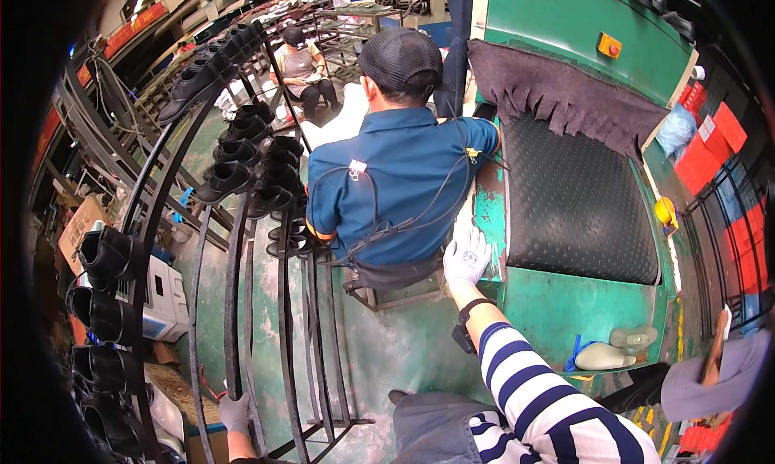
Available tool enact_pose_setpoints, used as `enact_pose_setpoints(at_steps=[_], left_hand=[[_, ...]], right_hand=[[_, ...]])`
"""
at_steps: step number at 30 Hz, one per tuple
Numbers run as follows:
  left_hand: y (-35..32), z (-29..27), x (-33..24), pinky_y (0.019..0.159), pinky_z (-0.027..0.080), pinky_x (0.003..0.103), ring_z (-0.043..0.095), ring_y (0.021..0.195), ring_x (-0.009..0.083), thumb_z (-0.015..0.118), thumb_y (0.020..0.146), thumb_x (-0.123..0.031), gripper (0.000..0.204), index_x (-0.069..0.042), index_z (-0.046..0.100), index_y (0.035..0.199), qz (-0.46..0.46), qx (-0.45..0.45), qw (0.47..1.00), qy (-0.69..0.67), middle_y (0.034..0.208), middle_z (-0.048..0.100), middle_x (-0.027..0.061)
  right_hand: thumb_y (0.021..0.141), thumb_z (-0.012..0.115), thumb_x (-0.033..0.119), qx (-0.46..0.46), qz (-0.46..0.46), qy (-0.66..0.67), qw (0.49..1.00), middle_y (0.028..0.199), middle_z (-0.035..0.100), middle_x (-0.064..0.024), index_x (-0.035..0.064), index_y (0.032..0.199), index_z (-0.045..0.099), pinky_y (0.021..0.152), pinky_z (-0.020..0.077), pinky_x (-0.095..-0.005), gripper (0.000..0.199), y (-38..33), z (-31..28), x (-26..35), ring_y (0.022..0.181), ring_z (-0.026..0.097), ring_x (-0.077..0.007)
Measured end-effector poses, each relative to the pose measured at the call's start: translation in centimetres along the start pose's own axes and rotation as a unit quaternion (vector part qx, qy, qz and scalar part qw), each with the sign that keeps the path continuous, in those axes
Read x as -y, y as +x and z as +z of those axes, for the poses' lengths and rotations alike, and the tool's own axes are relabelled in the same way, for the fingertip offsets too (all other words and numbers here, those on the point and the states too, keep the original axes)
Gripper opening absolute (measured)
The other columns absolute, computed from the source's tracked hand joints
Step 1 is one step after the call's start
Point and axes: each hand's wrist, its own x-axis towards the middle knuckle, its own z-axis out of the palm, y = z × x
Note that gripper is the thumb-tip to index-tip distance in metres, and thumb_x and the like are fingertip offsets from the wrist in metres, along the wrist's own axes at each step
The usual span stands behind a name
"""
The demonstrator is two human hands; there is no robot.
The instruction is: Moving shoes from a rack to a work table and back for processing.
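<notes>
Low at the left, my left hand (235,413) wears a pale grey glove and is closed around an upright bar of a black metal shoe rack (234,302). Black shoes (229,181) sit in rows on the rack's upper rails. My right hand (467,258), in a white glove below a striped sleeve, rests with fingers spread on the near corner of a green machine (565,298). It holds nothing. Just beyond that hand, the machine's black dimpled conveyor belt (577,205) runs out from under a ragged dark cloth flap (565,92).
A person in a blue shirt (404,181) sits close ahead, between rack and machine. Another person (303,72) sits farther back. A pale shoe-shaped form (604,356) lies on the machine's near ledge. Red boxes (702,161) stand at the right; a white appliance (165,302) stands behind the rack.
</notes>
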Motion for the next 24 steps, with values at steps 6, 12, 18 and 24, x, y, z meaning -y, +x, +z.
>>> enact_pose_setpoints(at_steps=[6, 12, 18, 24], left_hand=[[-0.30, -0.36, -0.58, 0.094, 0.049, 0.048, 0.065, 0.108, 0.0395, 0.077, 0.071, -0.041, 0.052, -0.003, 0.070, 0.106, -0.009, 0.008, 1.000, -0.002, 0.110, 0.069, 0.0218], [-0.61, -0.45, -0.76, 0.094, 0.049, 0.048, 0.064, 0.108, 0.0390, 0.077, 0.071, -0.042, 0.053, -0.003, 0.070, 0.107, 0.000, -0.003, 1.000, 0.013, 0.111, 0.069, 0.0214], [-0.06, -0.10, -0.35, 0.092, 0.050, 0.048, 0.066, 0.105, 0.0388, 0.078, 0.071, -0.043, 0.054, -0.003, 0.070, 0.105, -0.012, -0.004, 1.000, 0.020, 0.108, 0.070, 0.0213], [0.09, 0.02, -0.09, 0.092, 0.051, 0.048, 0.067, 0.104, 0.0387, 0.078, 0.071, -0.044, 0.053, -0.004, 0.071, 0.105, -0.006, 0.002, 1.000, 0.011, 0.106, 0.071, 0.0208]], right_hand=[[0.092, 0.051, 0.037, -0.002, -0.003, -0.011, 1.000, 0.151, 0.049, -0.0114, 0.0143, 0.139, 0.057, 0.118, 0.0220, -0.0512, 0.053, 0.03, -0.06, 0.03, 0.141, 0.040, -0.0295], [0.093, 0.051, 0.038, 0.009, -0.005, -0.020, 1.000, 0.151, 0.048, -0.0113, 0.0145, 0.140, 0.057, 0.118, 0.0222, -0.0512, 0.053, 0.06, 0.03, -0.02, 0.142, 0.040, -0.0296], [0.092, 0.051, 0.038, 0.003, -0.007, -0.015, 1.000, 0.150, 0.048, -0.0115, 0.0145, 0.140, 0.057, 0.118, 0.0227, -0.0513, 0.053, 0.07, -0.21, 0.00, 0.141, 0.040, -0.0300], [0.092, 0.051, 0.037, -0.001, -0.010, -0.007, 1.000, 0.150, 0.049, -0.0120, 0.0147, 0.139, 0.058, 0.117, 0.0231, -0.0513, 0.052, 0.09, -0.10, -0.10, 0.140, 0.041, -0.0303]])
